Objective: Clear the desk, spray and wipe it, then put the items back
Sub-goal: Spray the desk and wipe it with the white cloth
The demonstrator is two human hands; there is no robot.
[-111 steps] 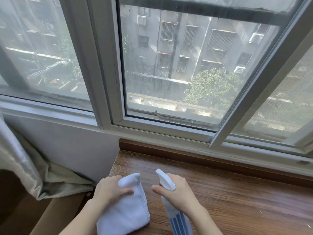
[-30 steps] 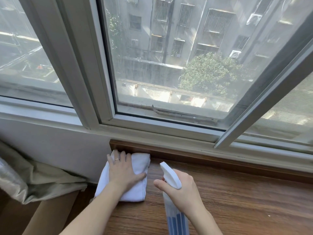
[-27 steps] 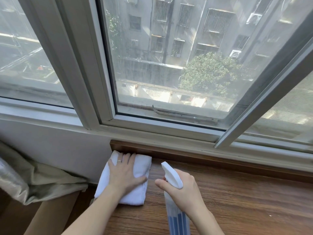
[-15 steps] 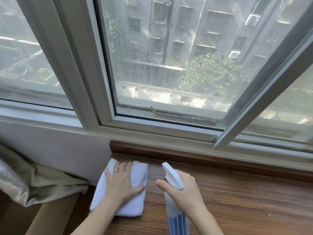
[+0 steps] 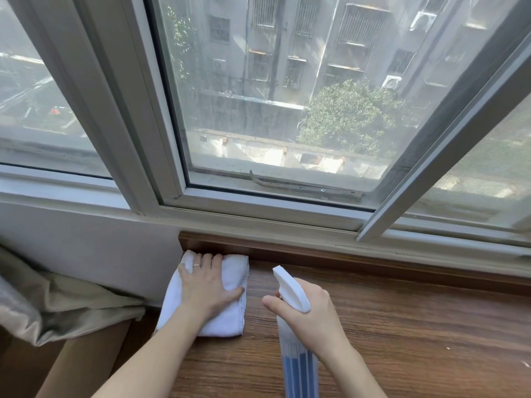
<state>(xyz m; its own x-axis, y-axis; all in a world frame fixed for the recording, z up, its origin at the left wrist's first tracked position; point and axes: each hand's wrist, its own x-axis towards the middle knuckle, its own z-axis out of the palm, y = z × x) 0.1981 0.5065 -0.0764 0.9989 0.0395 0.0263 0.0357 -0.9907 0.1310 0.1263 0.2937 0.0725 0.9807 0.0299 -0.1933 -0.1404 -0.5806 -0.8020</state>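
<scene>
A folded white cloth (image 5: 230,317) lies on the wooden desk (image 5: 402,326) at its far left corner, against the raised back edge. My left hand (image 5: 205,285) presses flat on the cloth with straight fingers. My right hand (image 5: 309,314) grips a spray bottle (image 5: 298,366) with a white head and blue-striped body, nozzle pointing toward the window, a short way right of the cloth.
A window with a grey frame (image 5: 161,179) rises right behind the desk; its right sash (image 5: 431,156) slants over the sill. A crumpled grey curtain (image 5: 57,308) hangs off the desk's left side, below the white wall.
My left hand has slid the cloth back toward the desk's far edge after pulling it nearer half a second ago. The right hand and bottle have barely moved.
</scene>
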